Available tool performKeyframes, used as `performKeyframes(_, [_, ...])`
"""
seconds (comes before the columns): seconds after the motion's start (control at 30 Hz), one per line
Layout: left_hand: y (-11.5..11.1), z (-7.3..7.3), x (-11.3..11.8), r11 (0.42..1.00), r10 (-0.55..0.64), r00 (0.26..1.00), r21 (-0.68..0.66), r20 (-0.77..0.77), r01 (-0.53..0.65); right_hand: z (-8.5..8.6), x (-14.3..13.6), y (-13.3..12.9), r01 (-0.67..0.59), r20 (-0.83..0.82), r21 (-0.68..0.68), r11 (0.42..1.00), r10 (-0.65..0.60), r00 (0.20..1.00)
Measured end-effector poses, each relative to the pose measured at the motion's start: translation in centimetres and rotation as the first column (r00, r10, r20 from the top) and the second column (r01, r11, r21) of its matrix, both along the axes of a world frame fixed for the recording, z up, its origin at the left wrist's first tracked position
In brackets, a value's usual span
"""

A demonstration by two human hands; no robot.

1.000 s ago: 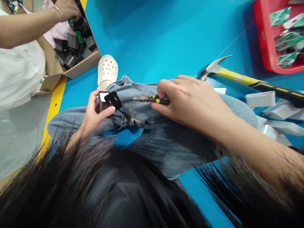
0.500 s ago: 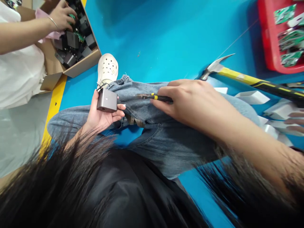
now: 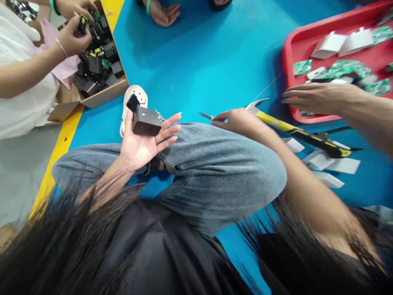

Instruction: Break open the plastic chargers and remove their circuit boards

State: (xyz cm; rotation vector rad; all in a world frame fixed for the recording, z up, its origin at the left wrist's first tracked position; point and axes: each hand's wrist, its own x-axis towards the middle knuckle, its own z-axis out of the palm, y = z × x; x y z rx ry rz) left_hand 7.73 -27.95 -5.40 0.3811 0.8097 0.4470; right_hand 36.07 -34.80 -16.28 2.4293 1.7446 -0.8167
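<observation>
On the palm of my left hand (image 3: 139, 149) rests a dark grey charger case (image 3: 146, 121) with a small logo and a port. My thumb lies along its side and the fingers are spread. A small black piece (image 3: 133, 102) sticks up behind the case, by the thumb. My right hand (image 3: 238, 121) is low near the floor beyond my knee, closed around a hand tool (image 3: 206, 116) with a narrow metal tip and a yellow-and-black grip. Most of its handle is hidden. Just right of that hand lies a claw hammer (image 3: 285, 125) with a yellow-and-black handle.
A red tray (image 3: 288, 61) holds green circuit boards and white cases, with another person's hand (image 3: 322, 98) over its edge. White cases (image 3: 319, 159) lie beside the hammer. At upper left, a co-worker's hands (image 3: 75, 39) hold a part above a cardboard box (image 3: 106, 92) of black cases.
My right hand has moved away from the charger case, over the knee towards the floor, with the tool. My left fingers have spread and the case has turned. Another person's hand has reached the tray.
</observation>
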Motion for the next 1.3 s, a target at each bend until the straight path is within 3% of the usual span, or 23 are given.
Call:
performKeyframes(0.07, [0.5, -0.2, 0.7, 0.999, -0.030, 0.999, -0.037, 0.043, 0.031, -1.2, -0.3, -0.5, -0.020, -0.032, -0.132, 0.991, 0.016, 0.999])
performKeyframes(0.1, [0.9, -0.4, 1.1, 0.996, -0.066, 0.996, -0.053, 0.055, 0.069, -1.3, -0.4, -0.7, -0.015, -0.060, -0.128, 0.992, 0.007, 0.998])
performKeyframes(0.2, [2.8, -1.4, 2.9, 0.966, -0.252, 0.968, -0.059, -0.007, 0.251, 0.4, 0.0, -0.6, 0.078, -0.284, 0.211, 0.974, -0.015, 0.959])
performKeyframes(0.3, [5.2, -2.7, 5.7, 0.883, -0.470, 0.871, -0.058, -0.144, 0.467, 4.0, 0.5, 0.8, 0.115, -0.528, 0.542, 0.832, 0.230, 0.818])
performKeyframes(0.4, [7.1, -4.2, 8.8, 0.777, -0.626, 0.756, -0.075, -0.193, 0.625, 5.8, 0.7, 2.8, 0.026, -0.606, 0.637, 0.770, 0.481, 0.633])
performKeyframes(0.47, [8.1, -5.3, 10.4, 0.734, -0.674, 0.705, -0.086, -0.220, 0.674, 5.0, 0.8, 3.7, 0.026, -0.656, 0.632, 0.774, 0.517, 0.549])
performKeyframes(0.57, [9.5, -7.1, 11.7, 0.721, -0.680, 0.676, -0.094, -0.284, 0.687, 1.6, 1.4, 3.7, 0.141, -0.734, 0.529, 0.837, 0.367, 0.572])
performKeyframes(0.63, [10.4, -8.4, 12.0, 0.745, -0.645, 0.692, -0.063, -0.326, 0.665, -1.2, 1.9, 3.1, 0.205, -0.748, 0.419, 0.885, 0.208, 0.630])
performKeyframes(0.7, [11.4, -9.9, 11.9, 0.791, -0.564, 0.736, 0.012, -0.375, 0.612, -3.7, 2.2, 2.7, 0.260, -0.682, 0.359, 0.896, 0.061, 0.729])
performKeyframes(0.8, [12.6, -12.1, 11.2, 0.854, -0.408, 0.798, 0.124, -0.444, 0.505, -6.7, 2.3, 2.7, 0.394, -0.441, 0.444, 0.804, -0.187, 0.878])
performKeyframes(0.87, [13.0, -13.3, 10.6, 0.877, -0.355, 0.813, 0.138, -0.462, 0.461, -8.1, 2.3, 3.1, 0.451, -0.307, 0.484, 0.750, -0.337, 0.890])
performKeyframes(1.03, [12.8, -14.2, 9.7, 0.881, -0.330, 0.832, 0.171, -0.445, 0.441, -10.0, 3.1, 4.1, 0.433, -0.175, 0.318, 0.843, -0.397, 0.901])
performKeyframes(1.13, [12.4, -14.1, 9.8, 0.864, -0.346, 0.827, 0.194, -0.443, 0.465, -10.4, 3.5, 3.7, 0.468, -0.173, 0.398, 0.789, -0.436, 0.883])
performKeyframes(1.3, [12.1, -14.1, 9.9, 0.860, -0.337, 0.824, 0.208, -0.456, 0.467, -11.0, 3.1, 2.2, 0.511, -0.191, 0.359, 0.781, -0.475, 0.859])
